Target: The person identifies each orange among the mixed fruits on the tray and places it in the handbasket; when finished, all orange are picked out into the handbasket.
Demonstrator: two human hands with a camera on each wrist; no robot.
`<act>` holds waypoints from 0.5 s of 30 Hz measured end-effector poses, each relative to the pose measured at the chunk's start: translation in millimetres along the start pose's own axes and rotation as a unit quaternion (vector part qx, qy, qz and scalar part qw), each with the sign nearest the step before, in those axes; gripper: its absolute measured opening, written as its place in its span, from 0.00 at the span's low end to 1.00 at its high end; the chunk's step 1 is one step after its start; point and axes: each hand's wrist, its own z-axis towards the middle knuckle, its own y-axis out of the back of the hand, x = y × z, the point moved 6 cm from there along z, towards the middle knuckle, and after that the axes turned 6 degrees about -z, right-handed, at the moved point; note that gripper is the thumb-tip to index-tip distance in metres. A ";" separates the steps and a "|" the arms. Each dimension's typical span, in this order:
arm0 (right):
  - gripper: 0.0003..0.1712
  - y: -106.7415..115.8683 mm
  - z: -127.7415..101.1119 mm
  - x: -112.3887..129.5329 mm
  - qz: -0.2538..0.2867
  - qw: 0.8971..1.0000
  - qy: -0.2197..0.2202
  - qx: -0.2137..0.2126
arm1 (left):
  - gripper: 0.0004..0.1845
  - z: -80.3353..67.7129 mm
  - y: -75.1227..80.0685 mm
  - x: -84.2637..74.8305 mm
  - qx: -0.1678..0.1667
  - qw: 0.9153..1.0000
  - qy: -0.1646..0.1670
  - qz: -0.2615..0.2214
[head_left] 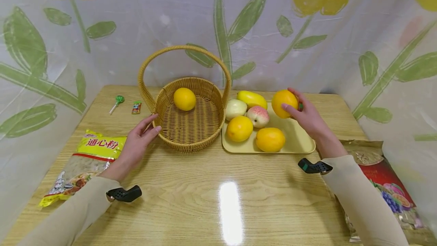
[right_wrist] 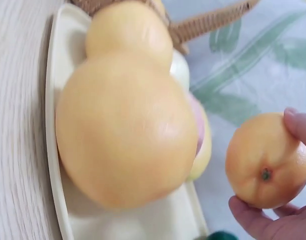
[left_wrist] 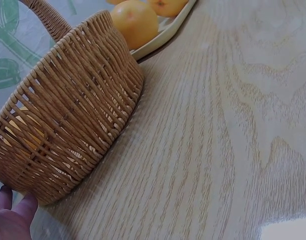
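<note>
Right hand (head_left: 307, 119), centre right of frame: fingers curled around an orange (head_left: 284, 103), held just above the yellow tray (head_left: 300, 141). Left hand (head_left: 136, 141), centre left: fingers straight, tips touching the wicker basket (head_left: 189, 139) on the worktop (head_left: 205, 193).

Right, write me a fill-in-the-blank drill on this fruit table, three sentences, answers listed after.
1. The right hand holds an ____ above the tray.
2. The wicker basket has ____ orange inside.
3. The left hand rests against the basket's ____ wall, fingers straight.

Missing words: orange; one; outer
</note>
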 end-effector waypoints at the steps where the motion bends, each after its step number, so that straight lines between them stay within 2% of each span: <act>1: 0.41 -0.7 -2.0 3.2 0.003 1.000 -0.002 -0.001 | 0.35 0.0 -0.1 -0.1 0.000 1.000 0.000 -0.001; 10: 0.39 -13.3 -16.9 33.5 0.013 1.000 -0.001 0.013 | 0.35 0.7 0.1 0.3 -0.002 1.000 0.001 -0.009; 15: 0.37 -23.5 -25.9 50.2 0.009 0.999 0.022 0.033 | 0.35 0.4 0.2 0.4 -0.005 1.000 0.007 -0.012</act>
